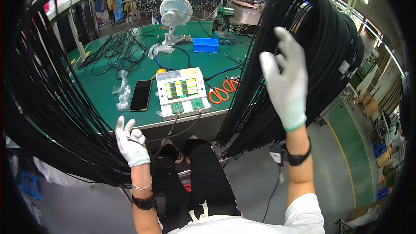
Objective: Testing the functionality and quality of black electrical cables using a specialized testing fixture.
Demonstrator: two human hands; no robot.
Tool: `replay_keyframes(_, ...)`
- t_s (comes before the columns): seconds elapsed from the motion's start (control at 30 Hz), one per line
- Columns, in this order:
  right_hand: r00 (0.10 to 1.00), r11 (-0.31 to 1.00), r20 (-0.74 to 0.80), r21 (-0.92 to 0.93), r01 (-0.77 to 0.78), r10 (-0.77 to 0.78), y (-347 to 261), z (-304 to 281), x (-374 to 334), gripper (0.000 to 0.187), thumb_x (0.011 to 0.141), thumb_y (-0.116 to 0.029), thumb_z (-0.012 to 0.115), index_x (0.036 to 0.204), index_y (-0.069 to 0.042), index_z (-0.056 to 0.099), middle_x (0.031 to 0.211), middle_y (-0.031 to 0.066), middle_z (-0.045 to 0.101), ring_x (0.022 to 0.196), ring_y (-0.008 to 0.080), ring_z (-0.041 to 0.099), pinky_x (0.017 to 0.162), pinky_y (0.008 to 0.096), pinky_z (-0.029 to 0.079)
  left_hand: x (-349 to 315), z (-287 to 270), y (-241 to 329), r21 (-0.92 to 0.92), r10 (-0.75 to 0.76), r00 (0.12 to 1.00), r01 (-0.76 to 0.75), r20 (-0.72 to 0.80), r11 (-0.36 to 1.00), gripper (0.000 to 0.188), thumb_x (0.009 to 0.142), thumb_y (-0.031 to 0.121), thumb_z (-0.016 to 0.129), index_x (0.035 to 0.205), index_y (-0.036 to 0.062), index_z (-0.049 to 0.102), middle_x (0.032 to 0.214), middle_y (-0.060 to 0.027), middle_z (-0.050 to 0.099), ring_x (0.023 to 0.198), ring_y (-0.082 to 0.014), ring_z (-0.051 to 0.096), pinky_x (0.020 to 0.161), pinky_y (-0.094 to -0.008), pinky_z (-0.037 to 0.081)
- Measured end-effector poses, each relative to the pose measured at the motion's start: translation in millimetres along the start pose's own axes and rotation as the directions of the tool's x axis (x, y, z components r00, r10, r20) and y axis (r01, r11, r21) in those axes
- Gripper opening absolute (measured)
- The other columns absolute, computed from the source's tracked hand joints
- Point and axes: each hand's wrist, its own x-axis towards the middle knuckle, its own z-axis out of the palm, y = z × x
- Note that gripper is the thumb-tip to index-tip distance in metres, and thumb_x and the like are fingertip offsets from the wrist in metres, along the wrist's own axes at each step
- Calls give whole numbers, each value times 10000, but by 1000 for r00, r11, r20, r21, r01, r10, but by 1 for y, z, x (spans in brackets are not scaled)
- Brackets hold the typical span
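Observation:
My left hand (132,145), in a white glove, is beside the hanging black cables on the left. Its lower fingers curl round a thin black cable (158,139), while the upper fingers point up. That cable rises to a white tester box (184,93) with a lit colour screen and two small green boards at its front. Two cable ends are plugged in there. My right hand (286,76), also gloved, is raised with fingers apart and nothing visible in it. Behind it hangs a thick bundle of black cables (327,56); whether the hand touches them I cannot tell.
A phone (141,95) and clear plastic wrap (124,97) lie left of the tester on the green table (97,91). Orange-handled scissors (219,95) lie to its right. Farther back are a blue bin (205,45), a white fan (175,17) and tangled cables (117,50).

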Motion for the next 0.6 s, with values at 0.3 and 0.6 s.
replay_keyframes(0.3, 935, 969, 293, -84, 232, -198, -26, -55, 9, 396, 783, -170, 728, 1147, -37, 649, 1175, 188, 615, 1121, 320, 587, 945, 394, 480, -50, 20, -34, 180, -257, 872, 198, 417, 964, 450, 1026, 337, 431, 1287, -26, 490, 838, -121, 654, 442, -107, 528, 335, -197, 374)
replay_keyframes(0.6, 843, 739, 68, -448, 504, -534, -7, -60, 115, 321, 856, -47, 629, 1177, -46, 647, 1214, 105, 635, 1129, 247, 606, 1009, 348, 454, -75, 45, -34, 373, -373, 714, 168, 592, 913, 472, 1045, 359, 407, 1254, -49, 518, 856, -126, 669, 418, -82, 493, 330, -191, 346)
